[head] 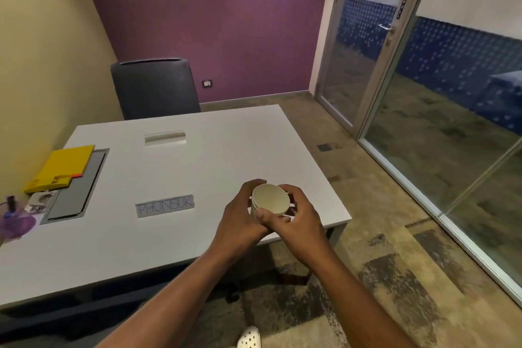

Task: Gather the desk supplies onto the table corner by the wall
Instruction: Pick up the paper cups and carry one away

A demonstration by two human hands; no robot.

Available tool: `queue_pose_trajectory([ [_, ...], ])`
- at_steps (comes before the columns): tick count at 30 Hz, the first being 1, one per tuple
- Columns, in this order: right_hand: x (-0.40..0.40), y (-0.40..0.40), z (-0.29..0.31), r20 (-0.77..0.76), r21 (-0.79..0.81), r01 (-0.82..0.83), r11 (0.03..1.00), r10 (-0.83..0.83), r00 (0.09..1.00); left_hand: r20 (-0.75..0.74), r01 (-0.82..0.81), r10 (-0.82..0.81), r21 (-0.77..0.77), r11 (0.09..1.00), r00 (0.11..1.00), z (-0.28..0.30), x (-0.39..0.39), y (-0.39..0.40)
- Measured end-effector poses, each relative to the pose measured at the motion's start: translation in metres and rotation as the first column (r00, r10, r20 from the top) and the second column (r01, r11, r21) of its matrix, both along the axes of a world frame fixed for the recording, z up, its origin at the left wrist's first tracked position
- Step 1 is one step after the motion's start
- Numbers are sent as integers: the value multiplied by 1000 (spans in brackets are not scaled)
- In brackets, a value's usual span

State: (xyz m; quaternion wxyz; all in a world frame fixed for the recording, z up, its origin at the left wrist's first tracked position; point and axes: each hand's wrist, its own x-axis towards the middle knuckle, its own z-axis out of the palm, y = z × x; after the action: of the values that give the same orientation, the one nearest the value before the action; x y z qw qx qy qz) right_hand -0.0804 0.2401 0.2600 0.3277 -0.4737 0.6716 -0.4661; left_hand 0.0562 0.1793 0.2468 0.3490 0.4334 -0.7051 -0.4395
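Observation:
A cream paper cup (270, 198), which looks like a short stack of cups, is held tilted with its mouth toward me near the right front edge of the white table (226, 150). My left hand (240, 215) wraps its left side and my right hand (299, 212) its right side. At the table's left edge by the wall lie a yellow folder (62, 167), a purple bottle (14, 217) and small items (39, 200). A paper label reading PHUNSUK (165, 205) lies mid-table.
A grey cable flap (76, 186) is set into the table on the left, and a slot (164, 137) at the back. A dark chair (155, 87) stands behind the table. A glass door (364, 45) and glass wall are on the right.

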Motion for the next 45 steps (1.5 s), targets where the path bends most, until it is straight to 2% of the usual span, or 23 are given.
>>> queue_pose_trajectory([
  [7, -26, -88, -11, -25, 44, -57, 997, 58, 998, -63, -98, 104, 87, 991, 993, -27, -24, -76],
  [15, -30, -199, -29, -17, 84, -132, 988, 134, 991, -70, -160, 179, 217, 963, 981, -50, -22, -170],
  [22, -5, -267, -52, 44, 104, -323, 941, 320, 946, 25, -354, 367, 330, 875, 930, -78, 10, -194],
  [27, 8, -321, -68, 129, 144, -539, 830, 525, 841, 181, -550, 522, 350, 758, 834, -105, 27, -202],
  [34, 11, -404, -107, 177, 156, -711, 685, 689, 703, 318, -785, 724, 351, 510, 612, -141, 27, -196],
  [40, 18, -456, -174, 109, 225, -764, 604, 764, 636, 365, -868, 802, 344, 357, 474, -153, 12, -190],
  [45, 29, -473, -224, 77, 291, -820, 493, 842, 534, 386, -888, 823, 367, 277, 416, -155, -7, -183],
])
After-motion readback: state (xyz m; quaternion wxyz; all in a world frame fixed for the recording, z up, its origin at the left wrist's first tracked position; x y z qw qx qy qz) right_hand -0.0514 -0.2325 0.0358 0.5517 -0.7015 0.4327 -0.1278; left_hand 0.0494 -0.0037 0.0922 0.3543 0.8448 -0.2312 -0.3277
